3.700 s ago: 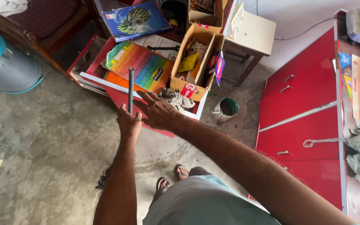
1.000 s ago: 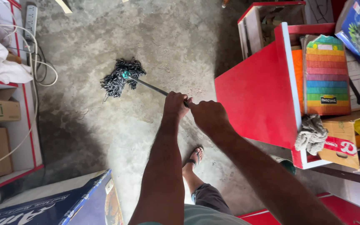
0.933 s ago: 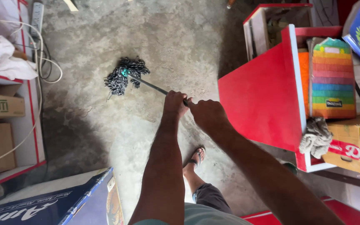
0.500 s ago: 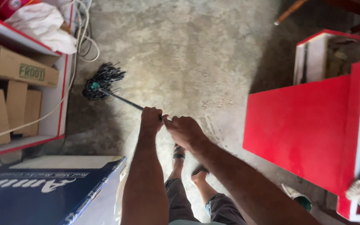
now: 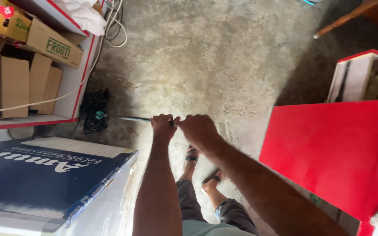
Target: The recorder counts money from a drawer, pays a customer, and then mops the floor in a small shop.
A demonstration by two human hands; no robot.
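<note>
Both hands grip a thin mop handle [image 5: 132, 119] — the left hand [image 5: 162, 126] and right hand [image 5: 197, 130] closed around it side by side. Its dark stringy mop head [image 5: 93, 111] lies on the concrete floor [image 5: 206, 61], apparently touching the shelf [image 5: 73, 83] of cardboard boxes [image 5: 9, 74], just beyond a blue-topped chest [image 5: 44, 175].

Bare concrete floor [image 5: 224, 57]; a dark mop head [image 5: 93, 116] rests on it beside the shelf [image 5: 73, 83]; a white cable [image 5: 115, 30] lies coiled near the shelf's far end.
</note>
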